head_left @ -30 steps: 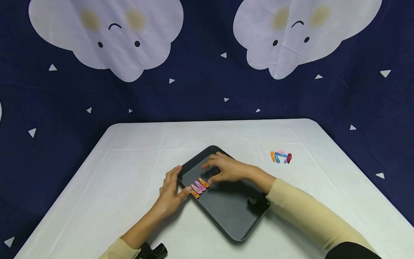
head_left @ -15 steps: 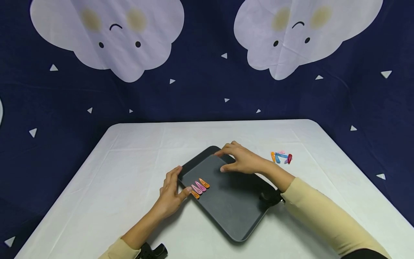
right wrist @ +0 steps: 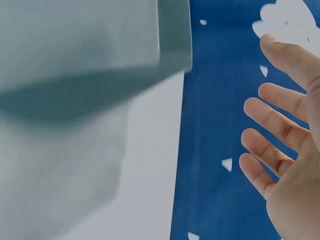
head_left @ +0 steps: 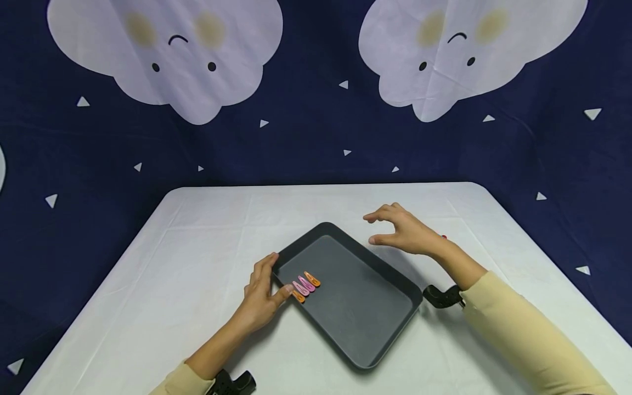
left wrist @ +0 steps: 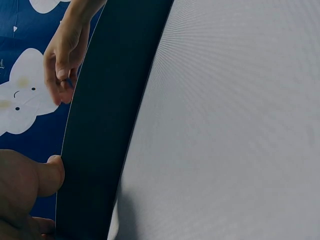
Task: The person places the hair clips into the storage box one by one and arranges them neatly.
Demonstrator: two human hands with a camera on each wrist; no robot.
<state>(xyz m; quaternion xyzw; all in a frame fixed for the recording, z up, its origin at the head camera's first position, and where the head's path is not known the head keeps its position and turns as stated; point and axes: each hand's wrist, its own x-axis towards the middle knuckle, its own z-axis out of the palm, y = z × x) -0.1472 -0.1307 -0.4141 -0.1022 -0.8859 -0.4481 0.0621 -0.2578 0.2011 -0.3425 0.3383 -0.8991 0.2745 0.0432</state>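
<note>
Hair clips (head_left: 306, 283) lie just beside the left grip (head_left: 260, 299).

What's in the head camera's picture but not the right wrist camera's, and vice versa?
Only the head view shows four orange and pink snap hair clips and the left hand holding the grey tray. Only the right wrist view shows the right hand from its palm side.

Both show that hand, the white table, the blue backdrop and apparently the tray, blurred in the wrist view.

Right hand (right wrist: 305, 160) spread before blue cloth (right wrist: 215, 100); tray (right wrist: 175, 35) upper left.
</note>
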